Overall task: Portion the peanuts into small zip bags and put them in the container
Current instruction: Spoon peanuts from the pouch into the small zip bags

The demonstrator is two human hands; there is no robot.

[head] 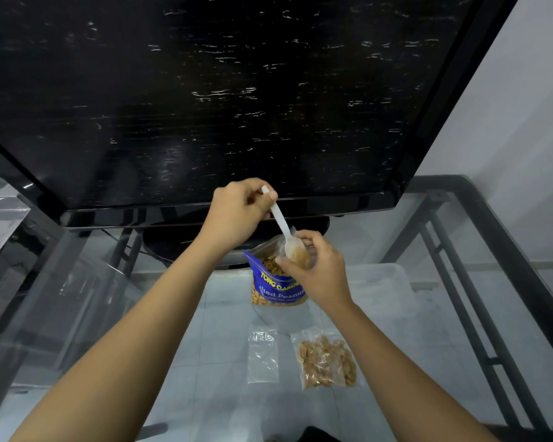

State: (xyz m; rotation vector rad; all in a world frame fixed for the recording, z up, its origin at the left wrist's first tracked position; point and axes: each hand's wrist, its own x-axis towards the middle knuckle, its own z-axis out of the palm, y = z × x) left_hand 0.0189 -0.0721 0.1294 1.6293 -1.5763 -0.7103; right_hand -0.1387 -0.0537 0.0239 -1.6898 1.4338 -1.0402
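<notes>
A blue salted-peanut bag [273, 287] stands open on the glass table. My left hand [237, 212] pinches the handle of a white plastic spoon [283, 223], whose bowl carries peanuts above the blue bag. My right hand [316, 269] holds a small clear zip bag [304, 255] right at the spoon's bowl; peanuts show inside it. Nearer to me lie an empty small zip bag [262, 355] and a filled small zip bag of peanuts [328, 360], flat on the glass.
A large black flat screen [205, 90] on its stand rises just behind my hands. A clear plastic container [380, 288] sits to the right of the blue bag. The glass table [141, 314] has a dark metal frame along its right side.
</notes>
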